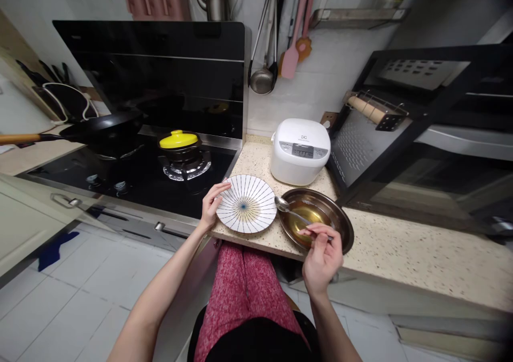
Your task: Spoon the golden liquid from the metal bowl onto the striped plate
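Observation:
A white plate (262, 208) with dark radiating lines sits on the speckled counter, a pale yellowish film showing around its middle. My left hand (211, 204) holds the plate's left rim, with fingers and thumb at the edge. In my right hand (324, 252) is a metal spoon (298, 216), gripped by its handle. The spoon's head hangs over the left rim of a brown metal bowl (345, 228), close to the plate's right edge. Clear yellow liquid (306, 219) lies in the bowl.
Behind the bowl stands a white rice cooker (300, 154). Left of the plate, a yellow-lidded pot (179, 140) and a black wok (102, 130) sit on the gas stove (140, 175). A dark rack (404, 138) with an oven borders the right side. Utensils (264, 79) hang on the wall.

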### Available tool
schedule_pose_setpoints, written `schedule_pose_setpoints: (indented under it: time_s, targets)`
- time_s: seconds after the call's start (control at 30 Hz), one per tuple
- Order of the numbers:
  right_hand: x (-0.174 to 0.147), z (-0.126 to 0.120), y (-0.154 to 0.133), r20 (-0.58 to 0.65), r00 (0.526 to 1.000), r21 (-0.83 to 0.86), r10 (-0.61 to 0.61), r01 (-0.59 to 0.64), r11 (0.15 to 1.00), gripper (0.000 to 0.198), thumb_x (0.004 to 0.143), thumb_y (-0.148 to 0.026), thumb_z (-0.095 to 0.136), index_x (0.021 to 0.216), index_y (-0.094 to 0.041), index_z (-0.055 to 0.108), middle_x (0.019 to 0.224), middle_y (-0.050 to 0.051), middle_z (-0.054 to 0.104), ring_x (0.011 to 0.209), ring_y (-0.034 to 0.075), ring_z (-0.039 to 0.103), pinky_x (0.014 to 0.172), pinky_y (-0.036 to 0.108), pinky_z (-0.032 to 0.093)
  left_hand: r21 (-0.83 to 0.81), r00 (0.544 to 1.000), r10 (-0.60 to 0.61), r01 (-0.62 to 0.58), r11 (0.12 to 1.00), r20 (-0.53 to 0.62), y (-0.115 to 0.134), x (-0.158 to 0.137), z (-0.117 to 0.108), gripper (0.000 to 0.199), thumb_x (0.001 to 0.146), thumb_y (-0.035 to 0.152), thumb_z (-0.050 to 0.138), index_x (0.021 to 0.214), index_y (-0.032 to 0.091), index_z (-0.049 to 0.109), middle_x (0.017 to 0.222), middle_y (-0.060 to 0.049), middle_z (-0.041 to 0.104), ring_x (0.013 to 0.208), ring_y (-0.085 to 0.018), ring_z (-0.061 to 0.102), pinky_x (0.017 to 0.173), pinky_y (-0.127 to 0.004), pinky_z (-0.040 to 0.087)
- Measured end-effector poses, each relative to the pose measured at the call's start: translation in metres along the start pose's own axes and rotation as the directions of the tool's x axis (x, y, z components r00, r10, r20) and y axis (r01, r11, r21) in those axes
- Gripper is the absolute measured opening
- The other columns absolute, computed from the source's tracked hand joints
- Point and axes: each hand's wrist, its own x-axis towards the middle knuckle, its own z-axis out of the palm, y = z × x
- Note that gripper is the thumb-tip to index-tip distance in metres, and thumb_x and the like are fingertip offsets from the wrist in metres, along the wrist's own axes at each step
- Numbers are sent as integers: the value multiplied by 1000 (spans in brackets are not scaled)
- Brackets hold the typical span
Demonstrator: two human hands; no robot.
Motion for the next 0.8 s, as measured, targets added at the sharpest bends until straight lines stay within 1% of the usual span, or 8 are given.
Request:
schedule_pose_setpoints:
  time_s: [0.13, 0.3, 0.37, 0.53, 0.6, 0.67, 0.73, 0.8]
  targets:
    - [8, -14, 1, 9, 998, -120, -67, 67, 991, 19, 103, -34, 56, 91, -20, 62, 91, 4, 63, 78, 16, 64, 67, 32, 59, -11, 1000, 4, -4, 1000, 9, -1, 0, 0, 35, 95, 34, 60, 121, 23, 80, 132, -12, 72, 135, -36, 60, 120, -57, 39]
    - [10, -28, 6, 238, 951, -290, -196, 263, 920, 20, 104, -24, 49, 90, -21, 62, 87, 4, 65, 80, 18, 65, 71, 33, 57, 0, 1000, 6, -6, 1000, 5, -2, -1, -1, 35, 95, 37, 60, 121, 23, 80, 131, -12, 72, 134, -36, 60, 119, -57, 40]
    - [10, -32, 7, 365, 885, -312, -288, 407, 858, 19, 103, -17, 48, 92, -22, 63, 85, 4, 66, 80, 18, 65, 72, 34, 55, 7, 1000, 5, -5, 1000, 4, -2, -1, -1, 36, 95, 37, 60, 121, 23, 80, 131, -13, 72, 133, -36, 60, 119, -57, 40]
    - [15, -36, 5, 629, 644, -223, -435, 686, 693, 26, 95, -2, 48, 102, -21, 65, 87, 6, 68, 79, 19, 64, 69, 34, 55, 6, 1000, 6, -6, 1000, 4, -2, -1, -1, 35, 94, 36, 60, 120, 23, 80, 131, -12, 72, 131, -35, 61, 118, -56, 41]
    - [16, -36, 5, 664, 600, -211, -446, 722, 659, 28, 94, 0, 48, 103, -21, 65, 88, 7, 69, 79, 18, 64, 68, 33, 55, 3, 1000, 8, -8, 1000, 5, -2, -1, -1, 35, 94, 35, 59, 120, 23, 80, 130, -12, 72, 132, -35, 61, 118, -56, 41]
    - [16, -34, 6, 635, 622, -220, -457, 713, 666, 27, 94, 0, 49, 104, -21, 65, 87, 6, 68, 79, 18, 64, 68, 33, 55, 3, 1000, 9, -9, 1000, 6, -2, -1, -1, 35, 94, 35, 59, 121, 24, 80, 130, -12, 72, 132, -35, 61, 118, -56, 41]
    - [12, -29, 8, 521, 715, -252, -467, 651, 716, 25, 96, -3, 49, 103, -21, 65, 87, 5, 68, 80, 18, 65, 70, 34, 55, 6, 1000, 10, -10, 1000, 4, -2, -1, -1, 36, 94, 34, 59, 121, 24, 80, 131, -12, 72, 131, -35, 61, 117, -56, 41]
    - [7, -22, 9, 333, 832, -262, -443, 533, 804, 21, 100, -8, 48, 101, -22, 64, 87, 4, 67, 80, 18, 65, 71, 34, 56, 8, 1000, 13, -13, 1000, 3, -2, -1, 0, 36, 94, 35, 59, 122, 23, 80, 131, -12, 72, 131, -35, 61, 117, -56, 41]
